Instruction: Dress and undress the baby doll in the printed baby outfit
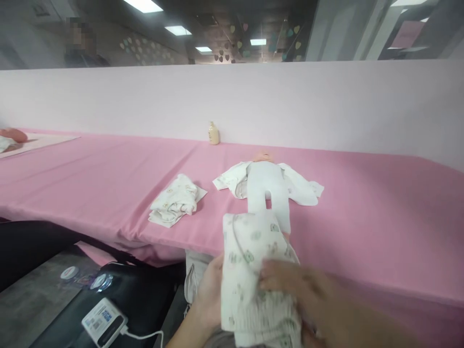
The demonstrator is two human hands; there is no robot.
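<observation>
A folded white baby garment (250, 295) with a pale green print and a ribbed band is held in front of me, over the table's near edge. My left hand (210, 295) grips it along its left side, with the fingers hidden behind the cloth. Blurred by motion, my right hand (290, 285) lies across its front on the right. Just beyond, a baby doll (268, 179) in plain white clothing lies on its back, on a spread white printed jacket (234, 180). The garment hides part of the doll's legs.
Left of the doll, folded printed clothes (177, 200) lie on the pink tablecloth (108, 169). A lotion bottle (213, 134) stands by the white wall. At lower left, a black chair (145, 290) carries a white device (104, 321) with a cable, beside bottles (101, 282).
</observation>
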